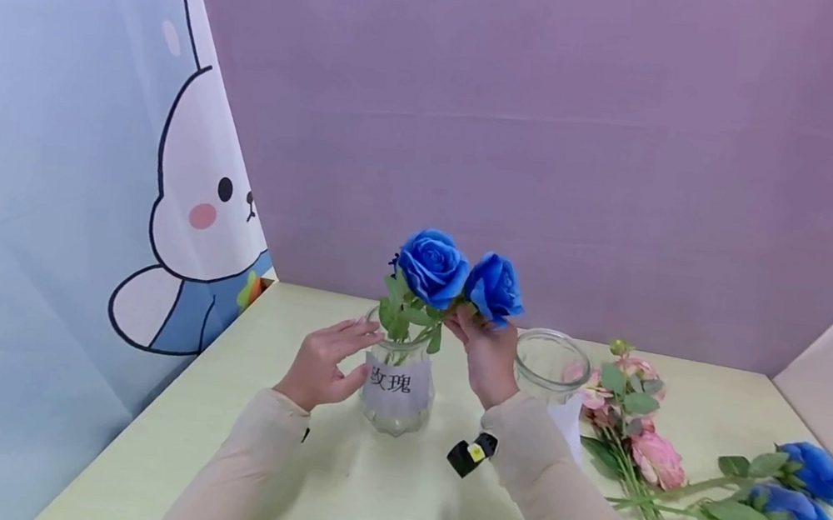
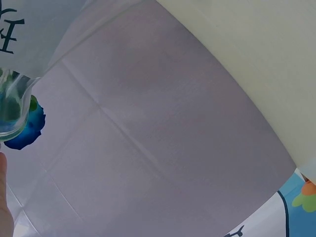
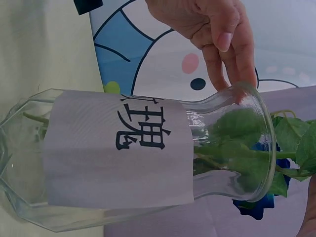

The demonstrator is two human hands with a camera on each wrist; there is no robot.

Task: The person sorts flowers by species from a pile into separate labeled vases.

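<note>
A clear glass vase [image 1: 393, 421] with a white paper label stands upright on the table. One blue rose [image 1: 433, 266] sits in it, its green leaves [image 3: 237, 128] showing through the glass neck. Just right of that bloom, my right hand [image 1: 491, 358] pinches a second blue rose [image 1: 495, 287] right below its head, with its stem slanting down into the vase mouth. My left hand [image 1: 327, 362] is at the vase's left side, fingers extended and fingertips [image 3: 244, 81] at the rim. Only a sliver of this hand shows in the left wrist view.
Right of my right hand stands another glass vase [image 1: 537, 359], partly behind the sleeve. Pink flowers [image 1: 657, 459] with long green stems lie beside it. Two more blue roses [image 1: 794, 518] lie at the table's right side. A purple backdrop [image 1: 545, 180] rises behind the table.
</note>
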